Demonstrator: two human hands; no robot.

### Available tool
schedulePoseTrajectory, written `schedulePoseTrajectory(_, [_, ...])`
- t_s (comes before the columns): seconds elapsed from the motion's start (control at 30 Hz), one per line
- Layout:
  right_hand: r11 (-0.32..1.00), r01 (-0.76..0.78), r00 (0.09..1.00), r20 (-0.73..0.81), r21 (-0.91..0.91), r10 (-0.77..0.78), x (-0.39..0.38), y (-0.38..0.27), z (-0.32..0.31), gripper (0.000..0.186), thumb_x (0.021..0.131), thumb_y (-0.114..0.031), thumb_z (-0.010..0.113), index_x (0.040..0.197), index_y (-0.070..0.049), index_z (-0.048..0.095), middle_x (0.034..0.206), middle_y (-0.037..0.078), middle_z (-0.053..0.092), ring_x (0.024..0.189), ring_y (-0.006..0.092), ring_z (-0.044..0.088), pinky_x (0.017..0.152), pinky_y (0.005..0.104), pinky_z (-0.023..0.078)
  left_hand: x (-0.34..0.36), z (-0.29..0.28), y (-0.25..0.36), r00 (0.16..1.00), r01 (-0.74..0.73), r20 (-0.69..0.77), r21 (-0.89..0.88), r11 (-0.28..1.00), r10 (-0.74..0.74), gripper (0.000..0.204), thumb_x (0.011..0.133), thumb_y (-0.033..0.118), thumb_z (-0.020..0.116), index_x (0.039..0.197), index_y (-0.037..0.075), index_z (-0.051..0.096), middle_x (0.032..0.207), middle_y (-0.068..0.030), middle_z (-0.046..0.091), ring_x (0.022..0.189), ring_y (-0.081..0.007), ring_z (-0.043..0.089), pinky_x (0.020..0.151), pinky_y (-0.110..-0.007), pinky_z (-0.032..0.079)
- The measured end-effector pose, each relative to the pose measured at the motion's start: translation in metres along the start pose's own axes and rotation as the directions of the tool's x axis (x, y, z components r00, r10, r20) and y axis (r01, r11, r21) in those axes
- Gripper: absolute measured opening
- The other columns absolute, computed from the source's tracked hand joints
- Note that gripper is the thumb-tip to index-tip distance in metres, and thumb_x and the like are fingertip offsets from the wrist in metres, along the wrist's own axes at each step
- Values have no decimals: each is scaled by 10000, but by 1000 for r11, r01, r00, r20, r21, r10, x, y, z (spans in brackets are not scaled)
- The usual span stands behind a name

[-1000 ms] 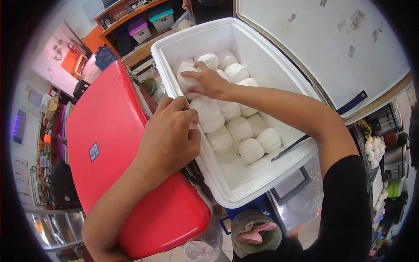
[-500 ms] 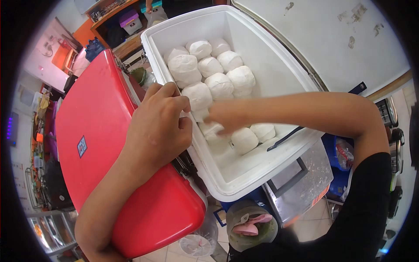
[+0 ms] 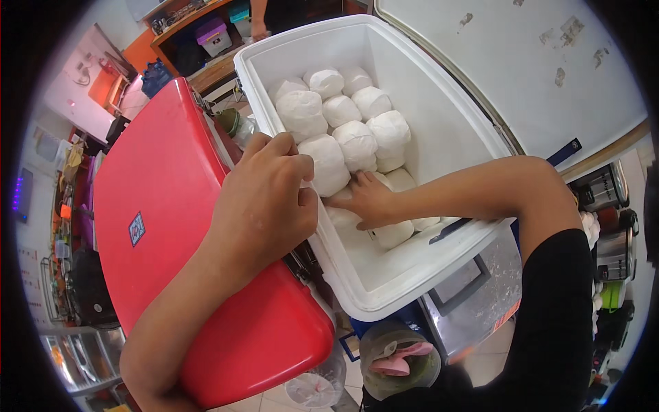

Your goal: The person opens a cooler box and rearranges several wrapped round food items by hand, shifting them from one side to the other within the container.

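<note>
A white cooler box stands open with several rounded white bundles inside, wrapped or smooth-skinned; I cannot tell which. My left hand is curled closed on the cooler's left rim, the forearm lying over the red lid of a neighbouring box. Inside the cooler, my right hand is spread over the bundles toward the near end, fingers apart and touching them, fingertips partly hidden between them. A dark strap lies at the cooler's right side.
The cooler's lid is raised at the right. Below are a steel container and a tub with pink scoops. Shelving with lidded bins stands behind, where another person's hand shows. Steel pots line the right edge.
My right hand has moved from the upper-left bundles toward the viewer, onto those nearer the front. My left hand stays on the rim. The other person's hand has shifted at the back.
</note>
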State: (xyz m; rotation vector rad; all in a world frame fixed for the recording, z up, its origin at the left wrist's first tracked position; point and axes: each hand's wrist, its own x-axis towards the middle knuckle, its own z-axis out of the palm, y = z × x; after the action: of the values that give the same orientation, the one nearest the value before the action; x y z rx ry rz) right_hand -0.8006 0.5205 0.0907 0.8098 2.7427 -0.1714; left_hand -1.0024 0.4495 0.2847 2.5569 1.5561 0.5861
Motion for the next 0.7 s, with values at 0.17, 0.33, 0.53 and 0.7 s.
schedulePoseTrajectory(0.17, [998,-64,998,-18,-18,63,15,-5,9,961,695,-285,886,1506,-387,381,1373,163,549,1279,432,466,1110,550,300,2,-1,1,1000,4,15,8,1000,-4,142,733,-5,615,839,-30,705,968,-160,634,986,-345,594,855,-438,533])
schedulePoseTrajectory(0.33, [1000,-26,999,20,-12,27,14,-5,-2,912,698,-310,877,1490,-359,427,1256,150,628,1228,417,522,1097,533,314,0,0,-2,1000,6,13,-15,1000,-6,220,688,-57,588,869,-15,706,953,-149,620,989,-344,569,875,-420,496])
schedulePoseTrajectory(0.53, [988,102,992,65,113,-109,-16,4,-38,897,684,-340,870,1478,-333,452,1149,138,655,1188,382,561,1051,514,366,0,1,-1,1000,22,23,-26,999,-21,220,689,-56,590,871,-16,707,964,-148,622,1007,-342,565,889,-417,497])
schedulePoseTrajectory(0.7, [975,-22,996,90,219,2,-46,12,-95,927,678,-331,877,1491,-327,431,1165,190,619,1152,391,589,964,518,453,-1,1,0,999,35,15,-33,999,-34,214,688,-54,595,866,-16,707,965,-146,621,1008,-339,565,890,-416,498])
